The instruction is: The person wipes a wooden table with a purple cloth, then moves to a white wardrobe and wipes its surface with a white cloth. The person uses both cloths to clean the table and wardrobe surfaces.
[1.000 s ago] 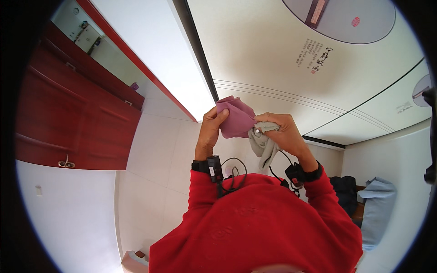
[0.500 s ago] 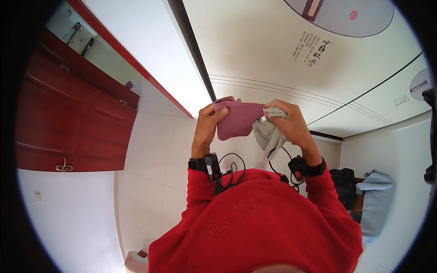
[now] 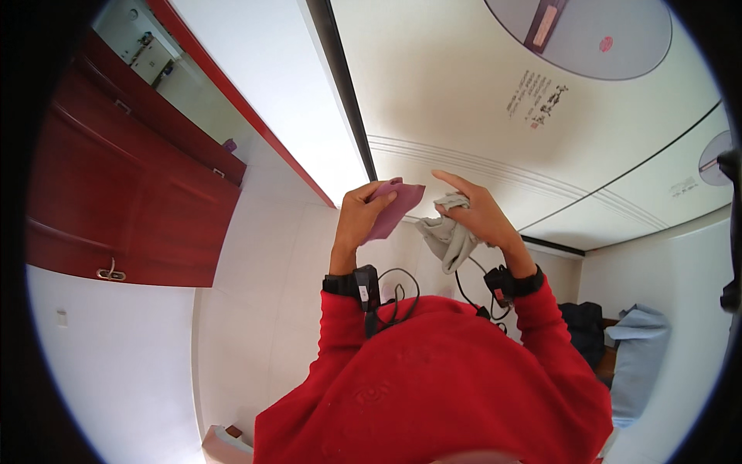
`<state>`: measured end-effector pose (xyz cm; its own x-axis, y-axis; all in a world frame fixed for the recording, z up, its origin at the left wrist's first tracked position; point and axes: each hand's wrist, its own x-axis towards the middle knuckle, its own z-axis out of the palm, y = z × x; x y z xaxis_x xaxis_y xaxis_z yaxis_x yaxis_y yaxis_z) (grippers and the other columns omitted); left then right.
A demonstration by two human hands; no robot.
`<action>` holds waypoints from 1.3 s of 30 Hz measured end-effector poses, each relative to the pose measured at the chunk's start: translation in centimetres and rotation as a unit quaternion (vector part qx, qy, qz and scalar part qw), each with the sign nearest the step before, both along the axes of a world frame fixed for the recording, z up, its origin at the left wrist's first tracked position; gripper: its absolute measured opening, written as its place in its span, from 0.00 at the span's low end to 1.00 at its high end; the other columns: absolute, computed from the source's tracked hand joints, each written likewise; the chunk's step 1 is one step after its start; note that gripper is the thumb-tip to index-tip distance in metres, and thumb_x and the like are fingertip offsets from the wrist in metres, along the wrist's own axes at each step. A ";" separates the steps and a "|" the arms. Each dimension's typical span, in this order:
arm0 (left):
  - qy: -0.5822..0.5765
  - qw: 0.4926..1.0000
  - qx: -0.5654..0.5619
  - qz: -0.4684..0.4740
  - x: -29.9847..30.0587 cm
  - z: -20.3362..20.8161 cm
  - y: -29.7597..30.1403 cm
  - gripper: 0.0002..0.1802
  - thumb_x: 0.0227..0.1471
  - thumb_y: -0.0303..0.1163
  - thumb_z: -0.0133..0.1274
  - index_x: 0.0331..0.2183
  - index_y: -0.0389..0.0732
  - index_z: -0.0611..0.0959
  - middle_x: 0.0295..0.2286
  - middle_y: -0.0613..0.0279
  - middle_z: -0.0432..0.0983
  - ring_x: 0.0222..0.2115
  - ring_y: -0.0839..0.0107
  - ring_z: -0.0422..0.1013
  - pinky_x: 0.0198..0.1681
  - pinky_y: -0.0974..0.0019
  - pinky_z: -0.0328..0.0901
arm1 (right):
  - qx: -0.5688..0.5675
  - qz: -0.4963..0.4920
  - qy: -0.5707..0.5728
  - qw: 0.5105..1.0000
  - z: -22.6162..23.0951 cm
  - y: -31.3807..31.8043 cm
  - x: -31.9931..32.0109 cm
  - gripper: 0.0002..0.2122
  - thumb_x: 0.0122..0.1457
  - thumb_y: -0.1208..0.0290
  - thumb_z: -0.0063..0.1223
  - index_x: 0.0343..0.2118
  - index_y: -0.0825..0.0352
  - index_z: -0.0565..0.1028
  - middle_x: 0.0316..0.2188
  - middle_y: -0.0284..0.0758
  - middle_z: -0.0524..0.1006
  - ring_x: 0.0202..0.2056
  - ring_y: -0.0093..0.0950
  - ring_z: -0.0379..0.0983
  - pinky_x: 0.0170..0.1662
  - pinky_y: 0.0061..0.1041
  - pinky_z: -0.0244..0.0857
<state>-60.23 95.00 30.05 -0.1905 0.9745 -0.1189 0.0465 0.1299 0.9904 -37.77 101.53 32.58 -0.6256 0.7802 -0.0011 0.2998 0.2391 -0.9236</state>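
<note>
A mauve cloth (image 3: 397, 210), folded into a small flat piece, is pinched between the thumb and fingers of my left hand (image 3: 358, 220). Close by on the right, my right hand (image 3: 487, 216) keeps a crumpled pale grey cloth (image 3: 450, 241) in its palm, while its index finger points out toward the mauve cloth without touching it. The grey cloth hangs in loose folds below the hand. A gap parts the two cloths. Both wrists carry black strapped devices with cables.
Ahead stands a large cream cabinet front (image 3: 464, 100) with printed decoration. An open red door (image 3: 139, 185) is on the left, beside a white wall. Light blue fabric (image 3: 640, 356) and a dark bag-like item (image 3: 583, 332) lie at the right. Pale floor tiles (image 3: 263, 309) run below.
My right hand has let go of the mauve cloth and moved a little away, keeping the grey cloth. The mauve cloth, stretched between both hands before, is now folded smaller in my left hand.
</note>
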 end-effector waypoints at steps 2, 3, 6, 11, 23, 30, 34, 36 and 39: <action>-0.023 0.999 0.004 -0.030 0.0 0.0 0.0 0.14 0.51 0.27 0.53 0.41 0.35 0.82 0.31 0.62 0.79 0.30 0.78 0.72 0.34 0.74 0.68 | -0.048 0.051 0.017 0.997 0.4 -0.3 -0.3 0.28 0.52 0.70 0.55 0.58 0.63 0.63 0.40 0.41 0.76 0.38 0.27 0.71 0.47 0.24 0.62; -0.037 0.998 0.003 -0.050 0.1 0.0 0.0 0.14 0.51 0.27 0.53 0.41 0.35 0.82 0.31 0.62 0.79 0.30 0.77 0.72 0.34 0.74 0.68 | -0.048 0.073 0.030 0.996 0.4 -0.4 -0.6 0.32 0.51 0.69 0.56 0.60 0.61 0.59 0.42 0.42 0.76 0.39 0.31 0.72 0.48 0.26 0.62; -0.033 0.996 -0.009 -0.082 0.4 0.3 -0.2 0.13 0.50 0.25 0.53 0.40 0.34 0.82 0.30 0.61 0.79 0.29 0.77 0.73 0.34 0.74 0.69 | 0.011 0.081 0.020 0.996 -0.2 -0.4 -2.0 0.34 0.50 0.68 0.57 0.61 0.60 0.57 0.41 0.42 0.76 0.39 0.34 0.73 0.48 0.28 0.63; 0.007 0.993 -0.006 -0.120 0.3 0.6 -0.2 0.12 0.48 0.25 0.55 0.38 0.34 0.82 0.30 0.62 0.79 0.30 0.77 0.73 0.35 0.73 0.69 | -0.041 0.099 -0.007 0.994 -2.0 -0.2 -2.7 0.27 0.50 0.68 0.57 0.54 0.64 0.65 0.37 0.40 0.77 0.37 0.31 0.73 0.44 0.27 0.64; 0.015 0.998 0.003 -0.060 -1.0 -0.8 -0.4 0.09 0.49 0.30 0.57 0.33 0.35 0.82 0.25 0.67 0.76 0.26 0.80 0.69 0.31 0.75 0.65 | -0.165 0.048 -0.007 0.985 -4.2 -0.6 -1.8 0.13 0.51 0.68 0.57 0.37 0.70 0.75 0.30 0.33 0.76 0.33 0.22 0.71 0.40 0.21 0.64; -0.023 0.998 0.001 -0.052 -1.5 -1.2 -0.6 0.11 0.50 0.31 0.57 0.35 0.35 0.82 0.26 0.67 0.77 0.26 0.81 0.69 0.30 0.75 0.65 | -0.230 0.062 0.001 0.971 -4.4 -0.5 -1.8 0.12 0.53 0.69 0.56 0.38 0.69 0.75 0.30 0.29 0.76 0.34 0.19 0.70 0.40 0.19 0.64; -0.065 0.997 0.004 -0.037 -1.8 -0.9 -1.0 0.13 0.51 0.32 0.57 0.37 0.34 0.81 0.28 0.64 0.78 0.28 0.79 0.71 0.32 0.74 0.67 | -0.313 0.057 0.062 0.946 -4.5 -0.3 -1.7 0.08 0.56 0.71 0.55 0.37 0.68 0.74 0.30 0.27 0.75 0.33 0.16 0.70 0.39 0.16 0.65; -0.091 0.995 0.006 -0.032 -1.8 -0.9 -1.1 0.15 0.51 0.33 0.57 0.39 0.33 0.81 0.29 0.62 0.78 0.29 0.78 0.72 0.33 0.74 0.68 | -0.321 0.055 0.092 0.941 -4.5 -0.2 -1.6 0.07 0.56 0.72 0.54 0.36 0.67 0.74 0.30 0.27 0.76 0.33 0.16 0.71 0.38 0.15 0.65; -0.112 0.993 0.006 -0.024 -1.8 -1.2 -0.9 0.16 0.51 0.33 0.57 0.40 0.32 0.80 0.30 0.61 0.78 0.29 0.77 0.73 0.34 0.74 0.69 | -0.325 0.037 0.120 0.937 -4.5 0.0 -1.4 0.06 0.57 0.72 0.55 0.36 0.67 0.74 0.30 0.27 0.76 0.33 0.16 0.72 0.38 0.16 0.66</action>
<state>-62.02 94.07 28.87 -0.1136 0.9833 -0.1423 -0.1698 0.1219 0.9779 -39.19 101.54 28.06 -0.7218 0.6173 -0.3130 0.0688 -0.3860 -0.9199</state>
